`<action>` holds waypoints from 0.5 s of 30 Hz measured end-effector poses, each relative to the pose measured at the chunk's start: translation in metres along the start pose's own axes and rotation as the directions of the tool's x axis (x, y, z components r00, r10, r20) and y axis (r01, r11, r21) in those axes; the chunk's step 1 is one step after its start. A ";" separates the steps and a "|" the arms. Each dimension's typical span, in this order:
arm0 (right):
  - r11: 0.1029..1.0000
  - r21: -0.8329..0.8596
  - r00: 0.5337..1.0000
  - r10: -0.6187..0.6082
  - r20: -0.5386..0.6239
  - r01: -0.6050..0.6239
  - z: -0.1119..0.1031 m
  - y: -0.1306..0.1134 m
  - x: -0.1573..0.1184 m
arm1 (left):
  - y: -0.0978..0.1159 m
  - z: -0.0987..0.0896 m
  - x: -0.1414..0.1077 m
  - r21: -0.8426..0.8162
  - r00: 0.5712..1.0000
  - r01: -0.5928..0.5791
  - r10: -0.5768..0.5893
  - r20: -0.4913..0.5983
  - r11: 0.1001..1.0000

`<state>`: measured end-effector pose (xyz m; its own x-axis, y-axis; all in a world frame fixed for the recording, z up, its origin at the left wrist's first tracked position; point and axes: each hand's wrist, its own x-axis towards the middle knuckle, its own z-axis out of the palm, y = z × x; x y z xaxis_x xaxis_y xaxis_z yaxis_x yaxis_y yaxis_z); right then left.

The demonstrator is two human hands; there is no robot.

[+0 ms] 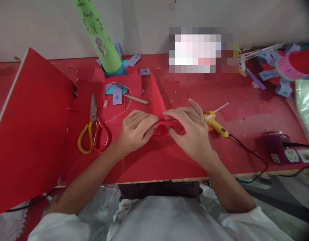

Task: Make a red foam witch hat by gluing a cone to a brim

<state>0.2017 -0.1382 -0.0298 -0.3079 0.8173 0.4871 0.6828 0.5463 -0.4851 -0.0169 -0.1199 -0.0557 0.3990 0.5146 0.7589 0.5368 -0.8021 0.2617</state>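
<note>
Both hands meet over the middle of a red table (pixel 149 167), gripping one piece of red paper (pixel 158 102). My left hand (pixel 138 129) pinches its near left edge between thumb and fingers. My right hand (pixel 190 129) closes on the right part, where the paper is folded or curled. A pointed flap of the sheet stands up beyond the fingers. Just right of my right hand lies a yellow glue gun (pixel 216 124) with a clear glue stick poking out. Scissors (pixel 94 125) with one yellow and one red handle rest left of my left hand.
A green paper tube (pixel 101 40) stands at the back left near red sheets and a pen (pixel 136 99). A large red board (pixel 31 127) rises at the left. At right are a purple power box (pixel 282 147), a cable and a pink-banded paper tube (pixel 288 67).
</note>
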 end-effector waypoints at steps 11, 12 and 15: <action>1.000 -0.009 0.978 0.000 -0.210 -0.002 -0.023 -0.005 0.002 | 0.001 -0.003 -0.002 0.071 0.963 0.261 -0.254 -0.091 0.963; 1.000 -0.009 0.963 0.011 -0.269 -0.014 -0.027 -0.004 0.003 | -0.001 -0.004 -0.001 0.059 0.950 0.298 -0.289 -0.120 0.953; 0.999 0.035 0.911 0.045 -0.410 -0.033 -0.033 -0.002 0.010 | -0.006 -0.005 0.001 0.016 0.918 0.345 -0.334 -0.212 0.938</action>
<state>0.2196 -0.1372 0.0002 0.0219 0.6937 0.7200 0.6687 0.5252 -0.5263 -0.0230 -0.1164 -0.0537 0.0292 0.6766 0.7358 0.6535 -0.5700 0.4981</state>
